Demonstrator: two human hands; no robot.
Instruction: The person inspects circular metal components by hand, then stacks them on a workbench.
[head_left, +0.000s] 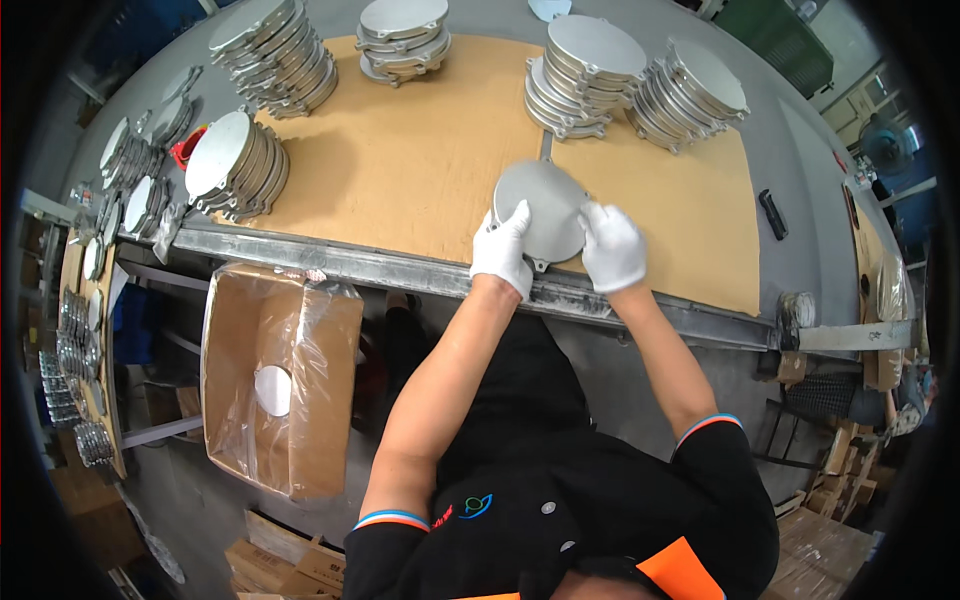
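A round grey metal cover [542,212] with small lugs on its rim is held tilted above the near edge of the workbench. My left hand [503,245], in a white glove, grips its left side, the thumb lying over the flat face. At the cover's right rim, my right hand [612,246], also gloved in white, has its fingers bent and pressed together against the edge. Whether anything small is between those fingers cannot be seen. Behind the cover, a tall stack of similar covers [590,75] stands on the brown board [420,150].
More cover stacks stand at the right [690,95], back [403,38], back left [272,55] and left [237,165]. A black-handled tool [772,214] lies right of the board. Below the bench's left front is a plastic-lined carton [325,400] with one round piece [272,390] inside.
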